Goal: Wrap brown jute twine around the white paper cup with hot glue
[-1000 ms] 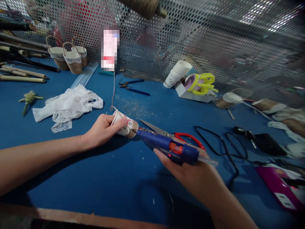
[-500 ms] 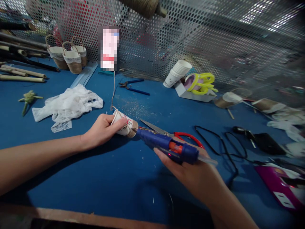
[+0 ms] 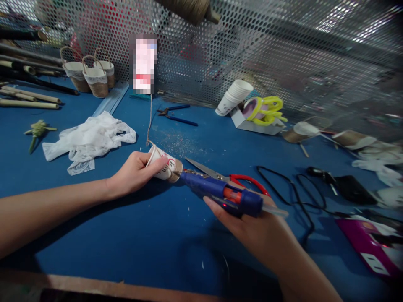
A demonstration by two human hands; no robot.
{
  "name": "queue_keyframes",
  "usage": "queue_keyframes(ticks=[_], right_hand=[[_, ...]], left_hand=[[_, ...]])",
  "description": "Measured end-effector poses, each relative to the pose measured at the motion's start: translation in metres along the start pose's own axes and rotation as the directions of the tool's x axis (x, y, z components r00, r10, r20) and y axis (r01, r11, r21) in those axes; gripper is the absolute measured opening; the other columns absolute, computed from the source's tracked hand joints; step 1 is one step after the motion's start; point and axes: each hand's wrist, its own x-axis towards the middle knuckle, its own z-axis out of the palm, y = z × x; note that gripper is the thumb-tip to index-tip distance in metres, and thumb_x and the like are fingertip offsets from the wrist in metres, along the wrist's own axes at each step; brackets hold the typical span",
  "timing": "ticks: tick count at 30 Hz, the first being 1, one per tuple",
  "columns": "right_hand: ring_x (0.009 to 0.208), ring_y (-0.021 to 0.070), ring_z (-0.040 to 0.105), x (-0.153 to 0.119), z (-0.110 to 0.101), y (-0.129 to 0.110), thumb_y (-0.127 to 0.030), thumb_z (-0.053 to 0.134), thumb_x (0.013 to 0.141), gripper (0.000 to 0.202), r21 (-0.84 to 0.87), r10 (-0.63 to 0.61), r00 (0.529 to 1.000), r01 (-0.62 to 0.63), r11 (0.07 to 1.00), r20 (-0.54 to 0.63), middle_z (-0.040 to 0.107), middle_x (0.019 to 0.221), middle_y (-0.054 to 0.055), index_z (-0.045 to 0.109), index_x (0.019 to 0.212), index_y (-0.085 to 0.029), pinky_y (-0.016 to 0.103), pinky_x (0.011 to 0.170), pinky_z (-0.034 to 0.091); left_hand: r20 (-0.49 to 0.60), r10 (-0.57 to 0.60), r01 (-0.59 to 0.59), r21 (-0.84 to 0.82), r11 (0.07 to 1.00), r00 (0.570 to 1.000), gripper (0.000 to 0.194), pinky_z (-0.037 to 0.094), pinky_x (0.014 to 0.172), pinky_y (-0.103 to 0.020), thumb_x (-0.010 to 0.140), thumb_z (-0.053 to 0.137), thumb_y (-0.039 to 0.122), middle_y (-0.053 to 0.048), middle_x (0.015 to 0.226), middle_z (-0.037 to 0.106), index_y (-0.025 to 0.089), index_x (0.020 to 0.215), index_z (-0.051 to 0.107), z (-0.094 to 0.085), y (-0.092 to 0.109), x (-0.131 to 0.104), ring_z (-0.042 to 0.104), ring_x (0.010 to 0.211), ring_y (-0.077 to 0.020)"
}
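A white paper cup [image 3: 160, 164] lies tilted on its side in my left hand [image 3: 135, 171], whose thumb presses on its printed wall. Twine is wound round the cup's base end, and a strand [image 3: 150, 119] runs from the cup up toward the back. My right hand [image 3: 252, 226] is wrapped round a blue glue gun [image 3: 209, 184] with a clear glue stick at its rear. The gun's nozzle meets the twine-wound end of the cup. Scissors [image 3: 242, 181] with red handles lie behind the gun, partly hidden by it.
White lace [image 3: 94, 136] lies at left, near three small baskets [image 3: 96, 79] and sticks [image 3: 28, 102]. Pliers [image 3: 181, 115] and stacked cups [image 3: 234, 96] are at the back. A black cord [image 3: 296, 193] and a purple power strip [image 3: 367, 247] lie at right.
The cup has turned very slightly in my left hand, and the glue gun's nozzle has shifted a little against it. Everything else looks the same.
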Motion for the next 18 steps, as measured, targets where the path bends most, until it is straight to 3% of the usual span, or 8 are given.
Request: queue_keyframes(ticks=[10,18], right_hand=[[0.046,0.0147,0.056,0.0044,0.0013,0.0014,-0.025,0.055,0.073,0.011,-0.027,0.024,0.997,-0.026,0.999,-0.078,0.056,0.053,-0.002,0.050,0.064,-0.022,0.026,0.047,0.049],[0.057,0.0193,0.061,0.0074,0.0034,0.0038,-0.032,0.046,0.078,0.017,-0.075,-0.036,0.994,0.029,0.997,-0.105,0.060,0.056,0.001,0.060,0.072,-0.024,0.031,0.053,0.049]], left_hand=[[0.025,0.095,-0.098,0.121,0.988,0.995,0.037,0.040,0.049,-0.017,0.083,0.042,0.037,-0.002,0.067,0.065,0.011,0.071,0.066,-0.0028,0.0006,-0.0024,0.053,0.057,-0.0103],[0.036,0.138,-0.142,0.149,0.979,0.990,0.035,0.043,0.053,-0.018,0.083,0.042,0.037,-0.004,0.074,0.067,0.012,0.079,0.066,-0.0024,-0.0002,-0.0022,0.055,0.061,-0.0116]])
